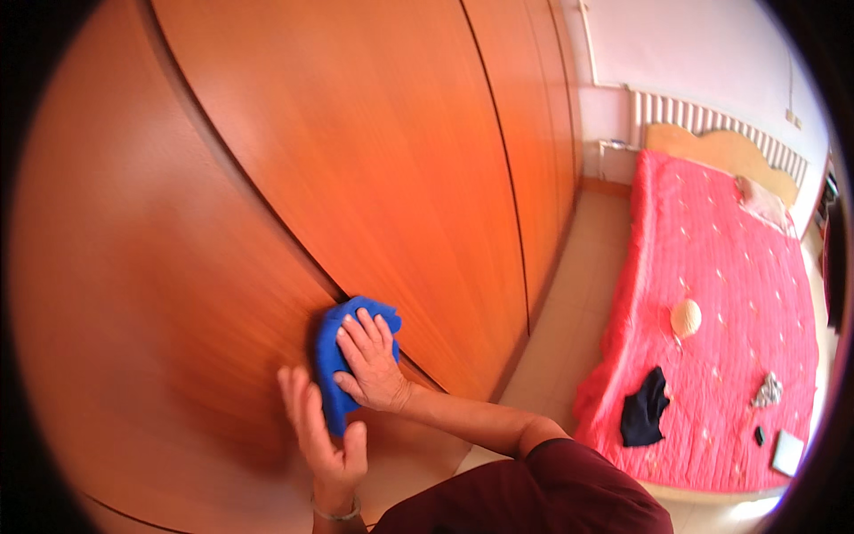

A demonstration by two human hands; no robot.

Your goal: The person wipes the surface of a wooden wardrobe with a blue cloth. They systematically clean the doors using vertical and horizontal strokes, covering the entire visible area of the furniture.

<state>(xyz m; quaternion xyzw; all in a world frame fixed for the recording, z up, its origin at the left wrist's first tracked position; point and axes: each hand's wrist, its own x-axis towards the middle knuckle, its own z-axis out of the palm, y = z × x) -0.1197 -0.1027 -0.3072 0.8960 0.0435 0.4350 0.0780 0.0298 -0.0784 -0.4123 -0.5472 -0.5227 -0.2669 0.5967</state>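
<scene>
My right hand (375, 369) lies with fingers spread on a blue cloth (333, 356), holding it pressed against the upright wooden wardrobe door (222, 267). The cloth covers part of the dark gap between two door panels, and its lower corner hangs below the hand. Just left of the cloth, my left hand (325, 440) is raised near the door, fingers stretched and thumb apart, with nothing in it. Its fingers are slightly blurred, so I cannot tell whether they touch the door. A bracelet (336, 509) circles the left wrist.
Reddish-brown wardrobe panels stretch away to the far wall. Pale floor tiles (569, 294) separate them from a bed with a pink quilt (712, 267) on the right. On it lie a round cream item (686, 318), a black garment (644, 409) and a pillow (761, 201).
</scene>
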